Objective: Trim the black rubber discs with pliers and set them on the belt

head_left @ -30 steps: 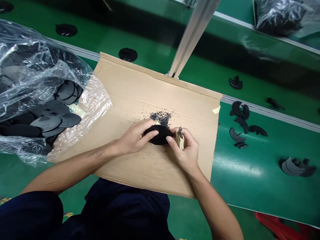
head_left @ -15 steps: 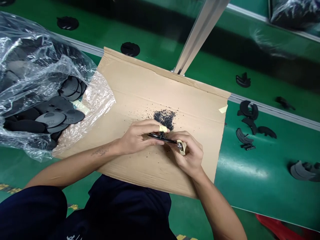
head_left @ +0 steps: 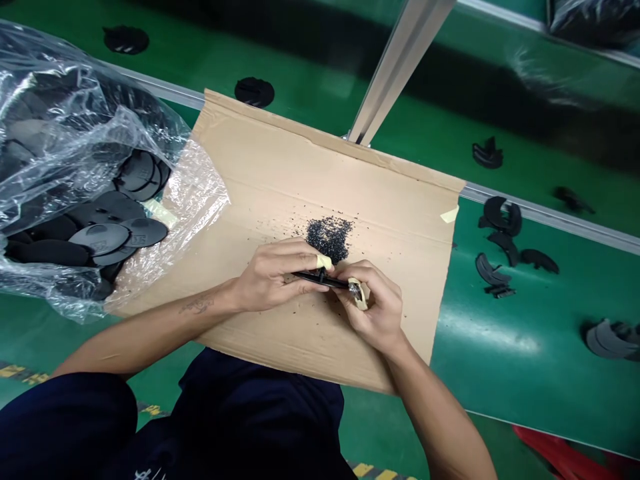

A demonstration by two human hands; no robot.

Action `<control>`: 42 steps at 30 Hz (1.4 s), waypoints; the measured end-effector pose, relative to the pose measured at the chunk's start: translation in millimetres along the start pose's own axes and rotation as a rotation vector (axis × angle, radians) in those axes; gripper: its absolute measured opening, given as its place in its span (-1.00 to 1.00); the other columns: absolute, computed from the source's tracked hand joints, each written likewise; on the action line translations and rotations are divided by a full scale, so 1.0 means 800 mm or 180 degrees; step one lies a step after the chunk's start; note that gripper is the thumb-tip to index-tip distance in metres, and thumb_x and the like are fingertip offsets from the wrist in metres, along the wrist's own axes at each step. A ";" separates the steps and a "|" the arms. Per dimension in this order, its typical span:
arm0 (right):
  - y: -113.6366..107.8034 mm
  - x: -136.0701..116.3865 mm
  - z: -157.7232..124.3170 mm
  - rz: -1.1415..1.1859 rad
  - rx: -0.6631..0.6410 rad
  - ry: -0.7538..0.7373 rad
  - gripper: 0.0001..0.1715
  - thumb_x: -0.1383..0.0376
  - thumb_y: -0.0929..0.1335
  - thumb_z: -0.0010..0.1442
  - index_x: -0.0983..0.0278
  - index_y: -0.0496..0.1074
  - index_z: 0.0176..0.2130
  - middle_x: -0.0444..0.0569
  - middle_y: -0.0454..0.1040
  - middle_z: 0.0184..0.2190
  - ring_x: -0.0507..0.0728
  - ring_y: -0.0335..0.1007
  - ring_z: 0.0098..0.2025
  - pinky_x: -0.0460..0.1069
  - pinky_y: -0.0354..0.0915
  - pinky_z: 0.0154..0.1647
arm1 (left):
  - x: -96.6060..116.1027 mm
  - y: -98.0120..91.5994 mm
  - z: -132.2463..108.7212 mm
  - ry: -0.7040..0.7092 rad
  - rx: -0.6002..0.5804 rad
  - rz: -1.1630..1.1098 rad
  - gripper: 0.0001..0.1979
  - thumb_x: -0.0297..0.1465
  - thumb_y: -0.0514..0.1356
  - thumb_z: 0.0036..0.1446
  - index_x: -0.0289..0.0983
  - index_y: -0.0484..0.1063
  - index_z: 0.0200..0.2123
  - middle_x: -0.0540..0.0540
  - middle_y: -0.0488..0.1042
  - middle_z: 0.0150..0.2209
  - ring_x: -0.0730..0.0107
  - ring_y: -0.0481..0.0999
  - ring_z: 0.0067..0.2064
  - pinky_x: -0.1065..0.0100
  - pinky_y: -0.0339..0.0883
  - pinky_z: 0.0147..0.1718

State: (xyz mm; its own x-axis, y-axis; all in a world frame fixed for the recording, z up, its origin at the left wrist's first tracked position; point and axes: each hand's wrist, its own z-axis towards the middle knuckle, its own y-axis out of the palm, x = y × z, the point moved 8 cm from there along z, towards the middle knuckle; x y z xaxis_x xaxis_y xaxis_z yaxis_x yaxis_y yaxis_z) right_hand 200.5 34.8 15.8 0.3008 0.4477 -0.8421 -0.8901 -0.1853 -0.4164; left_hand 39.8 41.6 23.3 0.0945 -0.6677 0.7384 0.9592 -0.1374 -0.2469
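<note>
My left hand (head_left: 273,275) is closed on a thin black plastic disc (head_left: 320,279), seen nearly edge-on, with a small black stub standing up from it. Yellow tape wraps one of my left fingertips. My right hand (head_left: 375,300) is closed around a small shiny metal tool (head_left: 355,289) at the disc's right edge. Yellow tape covers part of those fingers too, and most of the tool is hidden in the grip. Just beyond both hands, a heap of black plastic shavings (head_left: 330,237) lies on the brown cardboard sheet (head_left: 280,167).
At left, a clear plastic bag (head_left: 105,127) spills black discs (head_left: 103,239) over the cardboard. Black curved parts (head_left: 503,217) lie on the green table (head_left: 500,380) at right. A metal post (head_left: 400,73) rises behind the cardboard's far edge. More black pieces (head_left: 255,91) sit farther back.
The disc has tilted slightly in my hands, and both hands have shifted a little. The metal tool has moved slightly left along with my right fingers.
</note>
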 end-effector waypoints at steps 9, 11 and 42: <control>0.001 -0.003 0.001 0.0037 -0.0076 -0.0057 -0.86 0.43 0.41 0.27 0.19 0.45 -0.19 0.00 0.60 -0.25 0.12 0.56 -0.27 0.02 0.46 -0.27 | 0.005 -0.001 0.002 0.0001 -0.0019 0.0004 -0.83 -0.33 0.36 0.26 -0.18 0.60 -0.08 -0.10 0.69 -0.26 0.37 0.65 -0.26 0.30 0.53 -0.24; 0.002 -0.002 0.001 0.0099 -0.0061 -0.0036 -0.85 0.43 0.42 0.26 0.19 0.45 -0.19 -0.01 0.60 -0.26 0.12 0.55 -0.26 0.02 0.46 -0.26 | 0.006 -0.002 0.003 -0.0005 0.0024 0.0060 -0.82 -0.35 0.39 0.23 -0.17 0.60 -0.09 -0.08 0.70 -0.27 0.38 0.65 -0.26 0.32 0.52 -0.24; -0.013 0.009 0.008 -0.1362 -0.0261 -0.0492 -0.83 0.38 0.37 0.31 0.22 0.48 -0.09 0.04 0.60 -0.22 0.18 0.49 -0.24 0.10 0.33 -0.24 | -0.008 0.001 0.001 -0.0188 -0.0349 0.0196 -0.83 -0.34 0.36 0.25 -0.26 0.59 -0.11 -0.12 0.65 -0.25 0.37 0.58 -0.24 0.32 0.44 -0.24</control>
State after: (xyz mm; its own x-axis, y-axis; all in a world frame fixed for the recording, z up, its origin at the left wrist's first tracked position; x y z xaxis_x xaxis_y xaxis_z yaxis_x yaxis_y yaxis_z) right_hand 209.4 45.6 16.3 0.5749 0.6232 -0.5302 -0.6651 -0.0214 -0.7464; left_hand 39.8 46.8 18.9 0.1710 -0.6336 0.7546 0.9165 -0.1788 -0.3578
